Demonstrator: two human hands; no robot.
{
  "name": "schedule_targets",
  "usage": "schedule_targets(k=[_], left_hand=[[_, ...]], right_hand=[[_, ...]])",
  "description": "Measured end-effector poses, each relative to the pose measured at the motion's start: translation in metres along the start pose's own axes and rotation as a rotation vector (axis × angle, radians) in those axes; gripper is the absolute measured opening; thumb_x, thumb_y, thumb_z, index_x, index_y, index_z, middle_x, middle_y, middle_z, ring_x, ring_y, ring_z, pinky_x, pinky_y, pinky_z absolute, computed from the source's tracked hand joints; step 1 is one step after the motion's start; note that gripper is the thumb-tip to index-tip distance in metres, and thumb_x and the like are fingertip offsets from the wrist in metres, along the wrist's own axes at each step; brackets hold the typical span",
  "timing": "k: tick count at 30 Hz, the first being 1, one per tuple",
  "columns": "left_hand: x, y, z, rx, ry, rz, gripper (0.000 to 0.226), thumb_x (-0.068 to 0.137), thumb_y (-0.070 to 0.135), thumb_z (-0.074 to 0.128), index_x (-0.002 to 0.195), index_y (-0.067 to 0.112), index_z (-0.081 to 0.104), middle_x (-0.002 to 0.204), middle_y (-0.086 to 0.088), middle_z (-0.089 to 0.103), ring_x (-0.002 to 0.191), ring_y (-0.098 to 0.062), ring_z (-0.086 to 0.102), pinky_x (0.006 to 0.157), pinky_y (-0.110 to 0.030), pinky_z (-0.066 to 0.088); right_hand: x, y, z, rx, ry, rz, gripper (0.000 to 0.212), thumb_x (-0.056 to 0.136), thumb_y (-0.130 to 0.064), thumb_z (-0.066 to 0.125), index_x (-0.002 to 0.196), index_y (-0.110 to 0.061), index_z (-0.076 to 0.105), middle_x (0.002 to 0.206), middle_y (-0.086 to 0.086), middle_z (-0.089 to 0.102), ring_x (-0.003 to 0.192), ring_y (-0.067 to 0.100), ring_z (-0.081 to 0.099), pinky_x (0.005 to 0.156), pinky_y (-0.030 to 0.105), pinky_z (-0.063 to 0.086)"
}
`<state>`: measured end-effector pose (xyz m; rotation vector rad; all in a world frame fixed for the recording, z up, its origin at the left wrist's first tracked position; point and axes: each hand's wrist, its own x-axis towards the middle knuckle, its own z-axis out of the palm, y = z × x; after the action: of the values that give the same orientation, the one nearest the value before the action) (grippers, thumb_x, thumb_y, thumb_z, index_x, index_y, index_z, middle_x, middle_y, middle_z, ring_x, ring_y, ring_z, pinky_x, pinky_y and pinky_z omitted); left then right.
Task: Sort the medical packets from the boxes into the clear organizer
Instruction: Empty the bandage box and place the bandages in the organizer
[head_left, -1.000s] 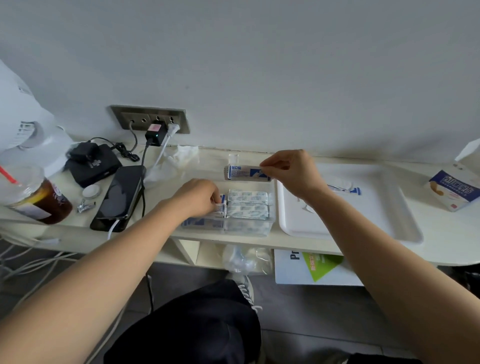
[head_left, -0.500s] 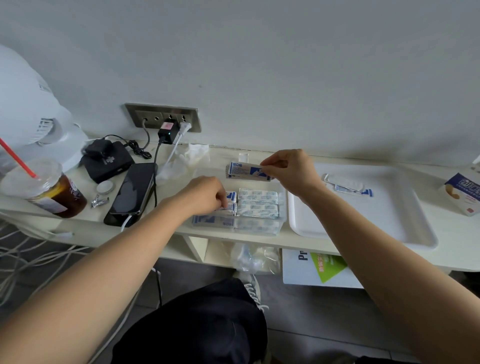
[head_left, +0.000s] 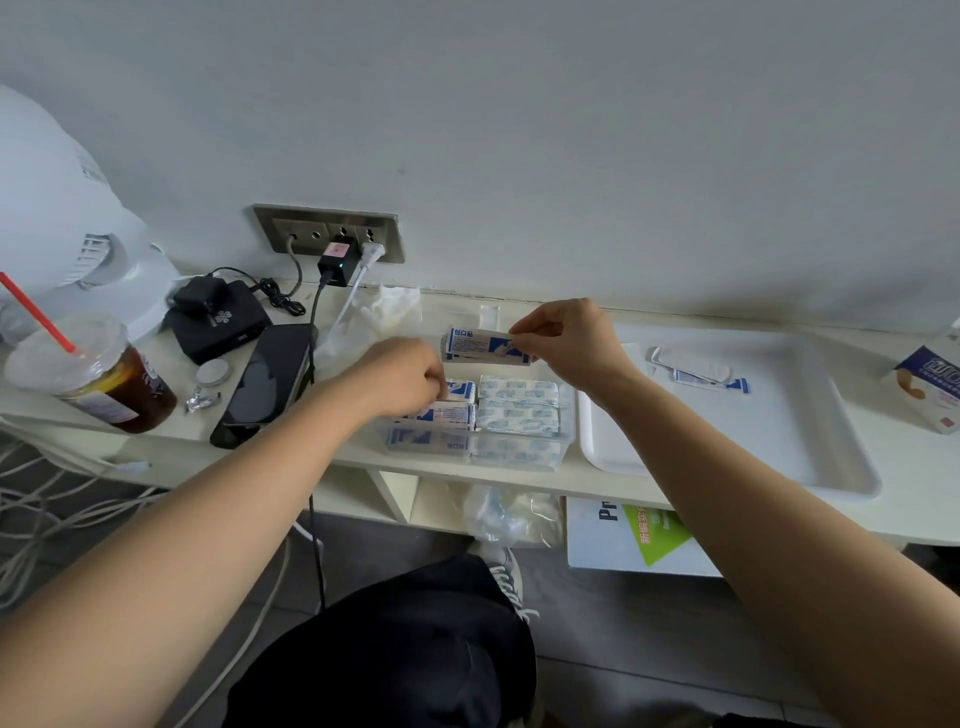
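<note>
The right grip (head_left: 566, 345) pinches a blue-white packet stack (head_left: 480, 345) above the clear organizer's (head_left: 569, 415) far edge. The left grip (head_left: 400, 376) grasps filed packets (head_left: 449, 414) in its left compartment. The organizer rests on the worktop (head_left: 524, 478).
</note>
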<state>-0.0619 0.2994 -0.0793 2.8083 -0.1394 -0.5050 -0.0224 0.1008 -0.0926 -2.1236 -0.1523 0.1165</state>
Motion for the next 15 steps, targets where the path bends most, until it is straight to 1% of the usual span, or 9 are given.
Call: schedule_targets(k=[1,2,4,5,8,9,11,12,15], left_hand=[[-0.002,-0.001,-0.005,-0.011,0.084,-0.013,0.026,0.094,0.011,0.049,0.097,0.018,0.073,0.095,0.003,0.072,0.058,-0.008,0.054,0.056,-0.021,0.044],[-0.004,-0.002,-0.011,-0.019,0.181,-0.029,0.027,0.093,0.011,0.048,0.095,0.02,0.074,0.093,0.005,0.071,0.056,-0.01,0.055,0.057,-0.022,0.046],[-0.007,-0.007,-0.018,-0.046,0.351,-0.053,0.027,0.092,0.01,0.049,0.093,0.021,0.074,0.089,0.009,0.068,0.068,-0.013,0.06,0.07,-0.023,0.048],[-0.007,-0.009,-0.019,-0.068,0.395,-0.06,0.025,0.09,0.009,0.051,0.092,0.02,0.073,0.087,0.01,0.066,0.074,-0.012,0.06,0.076,-0.024,0.047],[-0.009,-0.011,-0.014,-0.097,0.383,-0.056,0.017,0.085,0.01,0.06,0.087,0.022,0.072,0.086,0.01,0.068,0.078,-0.009,0.059,0.078,-0.023,0.047],[-0.009,-0.012,-0.012,-0.094,0.362,-0.054,0.016,0.083,0.011,0.062,0.085,0.024,0.071,0.084,0.01,0.068,0.079,-0.008,0.06,0.078,-0.023,0.047],[-0.009,-0.012,-0.006,-0.066,0.326,-0.053,0.017,0.082,0.011,0.065,0.086,0.025,0.072,0.083,0.01,0.069,0.083,-0.009,0.062,0.08,-0.023,0.048],[-0.008,-0.012,-0.004,-0.041,0.315,-0.052,0.018,0.082,0.011,0.066,0.089,0.025,0.073,0.086,0.009,0.069,0.086,-0.011,0.063,0.081,-0.025,0.049],[-0.005,-0.011,0.001,0.071,0.27,-0.034,0.023,0.082,0.01,0.066,0.098,0.026,0.074,0.096,0.005,0.071,0.091,-0.017,0.063,0.082,-0.03,0.051]], right_hand=[[0.0,-0.001,0.002,-0.005,-0.006,0.006,0.005,0.082,-0.012,0.071,0.08,-0.016,0.073,0.082,0.005,0.073,0.078,0.018,0.069,0.071,0.031,0.057],[0.0,-0.003,0.006,-0.01,-0.019,0.014,0.005,0.083,-0.011,0.071,0.081,-0.016,0.073,0.081,0.005,0.073,0.075,0.016,0.068,0.065,0.027,0.056],[-0.002,-0.006,0.014,-0.036,-0.067,0.033,0.007,0.084,-0.011,0.069,0.083,-0.015,0.073,0.076,0.001,0.07,0.067,0.01,0.062,0.054,0.017,0.048],[-0.003,-0.008,0.021,-0.053,-0.095,0.041,0.008,0.085,-0.01,0.068,0.084,-0.015,0.073,0.074,-0.001,0.069,0.064,0.008,0.06,0.052,0.015,0.046],[-0.004,-0.009,0.044,-0.103,-0.171,0.083,0.009,0.083,-0.009,0.068,0.086,-0.014,0.075,0.07,-0.002,0.066,0.057,0.008,0.055,0.044,0.015,0.041],[-0.004,-0.009,0.052,-0.114,-0.187,0.102,0.009,0.082,-0.009,0.068,0.086,-0.013,0.075,0.07,-0.001,0.066,0.057,0.008,0.056,0.046,0.016,0.042],[-0.003,-0.009,0.065,-0.119,-0.197,0.134,0.01,0.08,-0.006,0.068,0.083,-0.014,0.075,0.074,0.002,0.069,0.064,0.012,0.06,0.055,0.021,0.051],[-0.003,-0.008,0.07,-0.121,-0.196,0.139,0.011,0.08,-0.005,0.067,0.082,-0.014,0.074,0.078,0.005,0.07,0.066,0.013,0.061,0.06,0.023,0.054],[-0.002,-0.006,0.074,-0.172,-0.204,0.134,0.01,0.082,-0.004,0.067,0.081,-0.011,0.073,0.082,0.006,0.071,0.066,0.012,0.061,0.065,0.024,0.056]])
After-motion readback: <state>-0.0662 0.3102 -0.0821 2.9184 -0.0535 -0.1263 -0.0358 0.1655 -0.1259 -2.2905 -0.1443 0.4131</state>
